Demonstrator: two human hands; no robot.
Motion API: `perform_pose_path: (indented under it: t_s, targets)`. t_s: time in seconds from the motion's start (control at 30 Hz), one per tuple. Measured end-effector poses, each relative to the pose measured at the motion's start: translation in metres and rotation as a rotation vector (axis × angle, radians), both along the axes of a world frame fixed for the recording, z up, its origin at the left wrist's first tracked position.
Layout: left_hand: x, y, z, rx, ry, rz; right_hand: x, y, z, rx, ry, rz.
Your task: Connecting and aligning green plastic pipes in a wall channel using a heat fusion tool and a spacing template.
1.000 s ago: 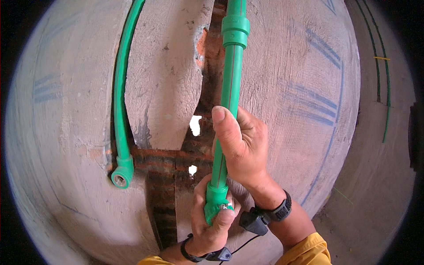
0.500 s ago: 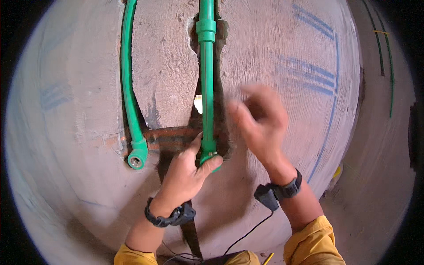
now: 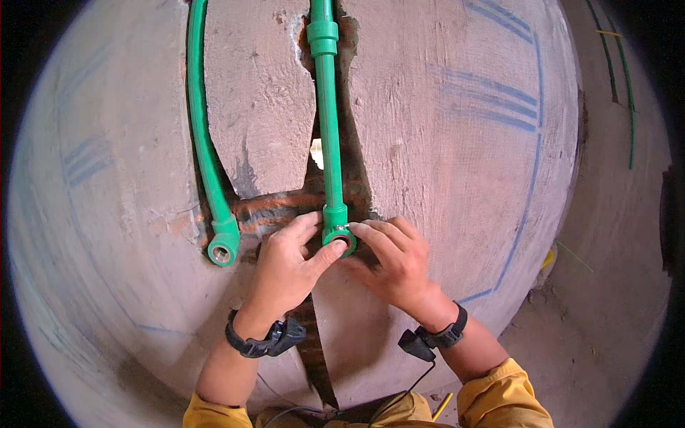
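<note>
A green pipe runs down a chiselled slot in the wall and ends in a green elbow fitting with a round threaded mouth. My left hand grips this fitting from the left, its thumb across the mouth. From the right, my right hand reaches the same fitting with bent fingers. Its fingertips meet a small shiny metal piece, perhaps a screw, lying across the fitting just above the mouth. Part of the fitting's right side is hidden behind those fingers.
Left of the slot, a second green pipe ends in an open elbow. A horizontal groove of broken brick joins the slots. Blue lines mark the plastered wall. Black straps with small devices and cables sit on both wrists.
My right hand has come down and left from beside the pipe to the elbow fitting. My left hand keeps its grip there. The view has shifted slightly.
</note>
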State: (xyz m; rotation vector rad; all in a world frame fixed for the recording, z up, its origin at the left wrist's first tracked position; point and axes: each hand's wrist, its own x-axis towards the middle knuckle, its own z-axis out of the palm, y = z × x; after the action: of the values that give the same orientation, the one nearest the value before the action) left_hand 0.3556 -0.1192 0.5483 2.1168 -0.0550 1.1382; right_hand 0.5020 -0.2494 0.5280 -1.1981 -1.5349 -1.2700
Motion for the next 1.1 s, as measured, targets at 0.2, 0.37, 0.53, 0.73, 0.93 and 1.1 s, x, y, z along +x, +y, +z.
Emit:
perform_pose_path:
  t_s: [0.2,0.37,0.53,0.73,0.93,1.1]
  targets:
    - [0.006,-0.006,0.000,-0.084,-0.025,-0.105,-0.008,-0.002,-0.004,0.016,0.075,-0.061]
    - [0.009,-0.005,0.001,-0.032,-0.062,-0.068,-0.013,-0.004,-0.001,-0.034,0.120,-0.097]
    - [-0.013,-0.034,0.003,-0.045,0.188,0.315,-0.015,-0.003,-0.003,-0.013,0.126,-0.104]
    - [0.005,-0.006,-0.025,0.067,-0.237,0.181,-0.019,-0.002,-0.003,-0.022,0.151,-0.105]
    - [-0.003,-0.007,-0.012,-0.112,-0.037,-0.091,-0.025,0.000,-0.011,-0.007,0.204,-0.158]
    - [0.000,-0.007,-0.015,-0.186,-0.018,-0.102,-0.030,0.006,-0.016,-0.029,0.426,-0.044]
